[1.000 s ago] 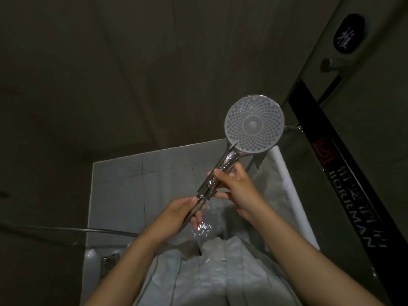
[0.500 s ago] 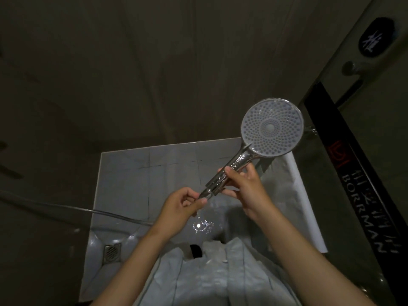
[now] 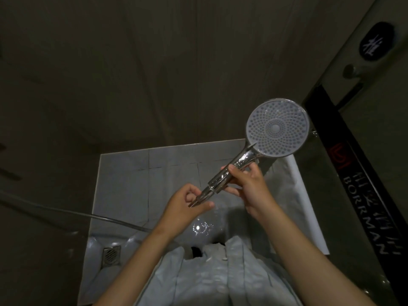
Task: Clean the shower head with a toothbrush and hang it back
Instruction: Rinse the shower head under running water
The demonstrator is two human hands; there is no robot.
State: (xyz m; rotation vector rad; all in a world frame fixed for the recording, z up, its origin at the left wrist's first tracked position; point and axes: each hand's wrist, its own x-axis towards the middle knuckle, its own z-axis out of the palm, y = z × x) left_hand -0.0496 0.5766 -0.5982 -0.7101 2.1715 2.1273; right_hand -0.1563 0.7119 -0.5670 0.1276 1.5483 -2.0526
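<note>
The shower head (image 3: 277,128) has a round white nozzle face turned toward me and a chrome handle slanting down to the left. My right hand (image 3: 249,186) grips the middle of that handle, thumb on top. My left hand (image 3: 187,206) holds the lower end where the metal hose (image 3: 66,214) joins, with fingers curled round the connector. The hose runs off to the left across the floor. No toothbrush shows anywhere in view.
Below lies a wet light tiled floor (image 3: 132,177) with a square drain (image 3: 111,255) at lower left. Dark walls stand ahead and left. A glass door with a black lettered strip (image 3: 362,188) and a knob (image 3: 351,71) is on the right.
The shower head has shifted right and slightly away in my view. My left hand slid from the handle's lower part down to the hose connector. My right hand keeps its grip.
</note>
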